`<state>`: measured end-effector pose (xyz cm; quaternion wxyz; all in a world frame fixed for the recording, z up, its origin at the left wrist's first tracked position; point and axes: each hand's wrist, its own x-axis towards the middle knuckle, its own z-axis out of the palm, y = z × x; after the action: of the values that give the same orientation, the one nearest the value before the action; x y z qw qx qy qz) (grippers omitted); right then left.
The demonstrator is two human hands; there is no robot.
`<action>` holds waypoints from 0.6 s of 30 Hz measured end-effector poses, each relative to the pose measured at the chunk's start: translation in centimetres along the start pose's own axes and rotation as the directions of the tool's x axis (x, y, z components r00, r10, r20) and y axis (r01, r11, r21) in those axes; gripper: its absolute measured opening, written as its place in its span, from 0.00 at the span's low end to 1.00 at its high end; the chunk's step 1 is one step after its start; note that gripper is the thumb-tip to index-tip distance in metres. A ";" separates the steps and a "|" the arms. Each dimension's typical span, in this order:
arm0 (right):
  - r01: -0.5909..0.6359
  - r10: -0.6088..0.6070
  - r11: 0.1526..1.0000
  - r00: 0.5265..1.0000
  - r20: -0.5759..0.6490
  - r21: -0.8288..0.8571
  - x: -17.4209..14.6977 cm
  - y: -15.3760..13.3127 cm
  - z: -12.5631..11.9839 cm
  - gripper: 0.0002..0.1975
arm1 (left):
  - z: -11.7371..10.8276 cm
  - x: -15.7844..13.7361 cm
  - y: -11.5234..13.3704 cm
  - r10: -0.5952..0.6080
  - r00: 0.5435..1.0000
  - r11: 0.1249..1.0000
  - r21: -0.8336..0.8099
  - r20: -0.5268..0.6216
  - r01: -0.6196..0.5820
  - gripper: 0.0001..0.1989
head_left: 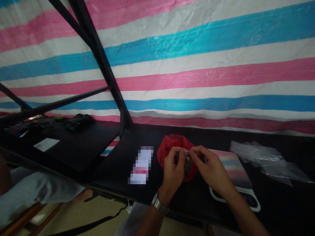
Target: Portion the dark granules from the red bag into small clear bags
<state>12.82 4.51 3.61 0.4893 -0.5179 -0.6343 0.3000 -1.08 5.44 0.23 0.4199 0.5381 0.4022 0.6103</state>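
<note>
My left hand (174, 165) and my right hand (209, 165) meet over the black table, each pinching the top edge of a small clear plastic bag (188, 163). Something brownish shows inside the bag, too small to make out. Just behind it sits a red plastic bag (165, 149), its mouth open and its contents mostly hidden by my hands. Beside my right hand lies a flat scale (236, 167) with a shiny plate and a white rim, partly covered by my forearm.
Flat clear plastic bags (268, 159) lie at the right. A blurred white paper (141, 165) rests left of my hands. Black metal posts (105, 68) rise at the left, before a striped sheet (197, 72). Another person's leg (41, 188) is at the lower left.
</note>
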 end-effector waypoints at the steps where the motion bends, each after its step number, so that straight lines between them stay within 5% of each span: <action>1: -0.002 0.002 1.000 1.000 0.000 0.009 0.0 0.0 0.1 0.16 | -0.1 0.1 0.1 -0.004 1.000 1.000 -0.009 0.007 0.004 0.14; 11: -0.153 0.149 0.967 0.988 0.034 0.201 0.1 1.6 1.3 0.24 | -0.5 0.3 0.3 -0.106 0.994 0.981 -0.169 -0.027 0.100 0.14; 18: -0.077 0.095 0.978 0.992 -0.082 0.193 0.2 1.8 1.7 0.22 | -0.6 0.7 0.4 -0.060 0.997 0.998 -0.028 0.047 0.061 0.09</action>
<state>11.91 5.46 1.47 0.5512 -0.5091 -0.5570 0.3559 -1.81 5.92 0.78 0.4551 0.5336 0.3994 0.5905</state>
